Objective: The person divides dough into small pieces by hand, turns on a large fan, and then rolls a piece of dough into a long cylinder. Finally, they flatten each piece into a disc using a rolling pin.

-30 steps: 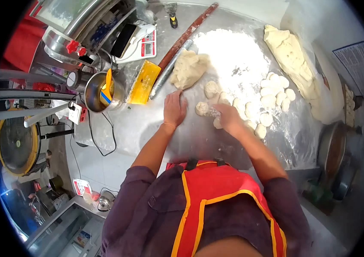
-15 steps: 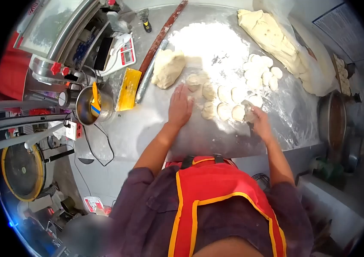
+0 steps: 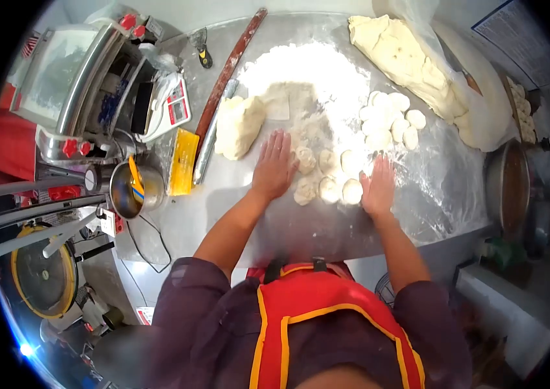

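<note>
Both my hands rest palm down on the floured metal table, with a group of small dough pieces between them. My left hand is open, fingers stretched away from me, its edge beside the leftmost pieces. My right hand lies open at the right end of the group, fingers pointing forward. It may cover part of a piece there. The pieces stand in two short rows, roundish and dusted with flour. A large lump of dough sits just beyond my left hand. Several flat round pieces are clustered beyond my right hand.
Loose flour covers the table's back middle. Left lie a red-brown rolling pin, a grey rod, a yellow scraper, a scale and a metal pot. A big dough slab lies at the back right.
My right hand has gone from curled around the rightmost pieces to flat and outstretched. The small dough pieces now sit closer together between my hands. The camera view has shifted slightly.
</note>
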Demonstrator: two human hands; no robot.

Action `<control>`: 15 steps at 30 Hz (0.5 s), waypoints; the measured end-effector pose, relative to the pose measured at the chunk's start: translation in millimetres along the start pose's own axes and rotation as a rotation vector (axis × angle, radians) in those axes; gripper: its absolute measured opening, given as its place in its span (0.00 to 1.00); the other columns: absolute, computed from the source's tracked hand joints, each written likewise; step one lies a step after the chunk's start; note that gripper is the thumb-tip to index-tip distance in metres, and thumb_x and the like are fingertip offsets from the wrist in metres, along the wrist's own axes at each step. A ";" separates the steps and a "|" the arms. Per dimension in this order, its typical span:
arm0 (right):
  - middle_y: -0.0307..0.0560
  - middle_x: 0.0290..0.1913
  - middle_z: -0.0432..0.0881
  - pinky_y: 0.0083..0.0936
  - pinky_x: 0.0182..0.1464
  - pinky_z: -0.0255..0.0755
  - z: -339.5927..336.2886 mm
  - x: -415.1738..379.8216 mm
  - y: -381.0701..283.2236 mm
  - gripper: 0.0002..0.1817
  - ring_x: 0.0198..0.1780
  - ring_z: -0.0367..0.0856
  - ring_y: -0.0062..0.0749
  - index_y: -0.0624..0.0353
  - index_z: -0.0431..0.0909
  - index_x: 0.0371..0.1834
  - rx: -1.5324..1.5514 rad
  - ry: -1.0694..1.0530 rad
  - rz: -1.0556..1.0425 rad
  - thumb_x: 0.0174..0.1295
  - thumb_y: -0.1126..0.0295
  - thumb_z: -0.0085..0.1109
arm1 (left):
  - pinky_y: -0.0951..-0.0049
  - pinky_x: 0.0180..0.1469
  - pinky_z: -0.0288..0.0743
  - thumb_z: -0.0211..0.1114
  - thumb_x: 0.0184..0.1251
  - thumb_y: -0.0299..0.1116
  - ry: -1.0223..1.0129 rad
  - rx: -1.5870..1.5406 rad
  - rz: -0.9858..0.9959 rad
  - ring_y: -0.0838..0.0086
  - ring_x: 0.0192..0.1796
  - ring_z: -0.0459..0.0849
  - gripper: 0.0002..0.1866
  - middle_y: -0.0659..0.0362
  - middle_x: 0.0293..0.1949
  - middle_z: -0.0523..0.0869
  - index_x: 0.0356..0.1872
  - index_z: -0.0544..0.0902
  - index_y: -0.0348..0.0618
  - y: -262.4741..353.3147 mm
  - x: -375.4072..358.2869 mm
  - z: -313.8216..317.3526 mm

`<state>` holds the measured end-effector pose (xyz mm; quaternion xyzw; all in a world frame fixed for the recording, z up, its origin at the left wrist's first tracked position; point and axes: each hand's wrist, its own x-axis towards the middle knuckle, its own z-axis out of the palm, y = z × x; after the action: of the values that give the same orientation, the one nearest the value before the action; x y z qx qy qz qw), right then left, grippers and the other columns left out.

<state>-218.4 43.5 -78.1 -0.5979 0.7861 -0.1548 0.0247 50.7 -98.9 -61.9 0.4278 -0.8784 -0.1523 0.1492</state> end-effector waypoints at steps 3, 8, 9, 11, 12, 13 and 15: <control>0.65 0.73 0.57 0.54 0.73 0.44 -4.3 9.1 -2.9 0.35 0.74 0.52 0.60 0.69 0.54 0.72 0.001 -0.030 -0.001 0.68 0.56 0.48 | 0.54 0.75 0.47 0.50 0.73 0.46 -0.039 0.058 -0.009 0.52 0.77 0.50 0.35 0.43 0.74 0.55 0.73 0.54 0.35 4.4 -2.2 2.7; 0.60 0.74 0.57 0.52 0.74 0.43 -12.8 31.5 3.5 0.34 0.74 0.52 0.58 0.66 0.56 0.72 -0.024 -0.274 0.032 0.70 0.55 0.44 | 0.52 0.75 0.47 0.49 0.74 0.48 -0.387 -0.055 -0.004 0.52 0.77 0.50 0.34 0.41 0.73 0.55 0.71 0.58 0.33 -39.0 24.9 15.5; 0.60 0.74 0.57 0.52 0.74 0.43 -38.1 33.8 -22.1 0.33 0.75 0.52 0.57 0.66 0.56 0.72 0.091 -0.254 0.082 0.70 0.55 0.44 | 0.51 0.74 0.48 0.50 0.73 0.47 -0.536 -0.022 0.055 0.50 0.76 0.51 0.33 0.41 0.73 0.57 0.69 0.61 0.32 -28.1 35.3 -13.3; 0.60 0.74 0.56 0.50 0.75 0.41 -19.3 25.6 -31.4 0.33 0.76 0.50 0.54 0.66 0.56 0.72 0.020 -0.193 -0.053 0.70 0.55 0.44 | 0.51 0.75 0.48 0.50 0.73 0.48 -0.181 -0.187 -0.008 0.50 0.76 0.51 0.33 0.41 0.73 0.57 0.69 0.61 0.32 19.7 18.6 -11.8; 0.62 0.74 0.55 0.50 0.75 0.41 -24.5 31.8 -57.9 0.35 0.76 0.49 0.53 0.67 0.55 0.72 0.125 -0.194 0.046 0.69 0.54 0.46 | 0.51 0.75 0.48 0.51 0.72 0.48 0.004 -0.261 -0.032 0.50 0.76 0.51 0.33 0.40 0.72 0.58 0.69 0.61 0.31 42.2 11.2 -5.4; 0.62 0.74 0.55 0.50 0.75 0.41 -14.2 30.1 -68.1 0.36 0.76 0.49 0.53 0.67 0.54 0.72 0.081 -0.195 0.000 0.68 0.53 0.48 | 0.51 0.75 0.47 0.51 0.72 0.48 -0.016 -0.192 0.003 0.50 0.76 0.52 0.34 0.40 0.72 0.58 0.69 0.61 0.31 55.1 2.6 8.2; 0.61 0.75 0.54 0.50 0.75 0.42 -5.9 16.9 -71.0 0.40 0.76 0.49 0.52 0.67 0.52 0.73 0.016 -0.173 -0.092 0.66 0.52 0.53 | 0.53 0.76 0.45 0.52 0.71 0.50 -0.002 -0.007 0.086 0.51 0.76 0.53 0.35 0.40 0.72 0.58 0.69 0.61 0.31 61.1 -14.8 19.6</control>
<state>-158.3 11.9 -50.7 -0.6442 0.7515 -0.1098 0.0900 8.6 -48.5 -57.4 0.3890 -0.8955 -0.1493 0.1562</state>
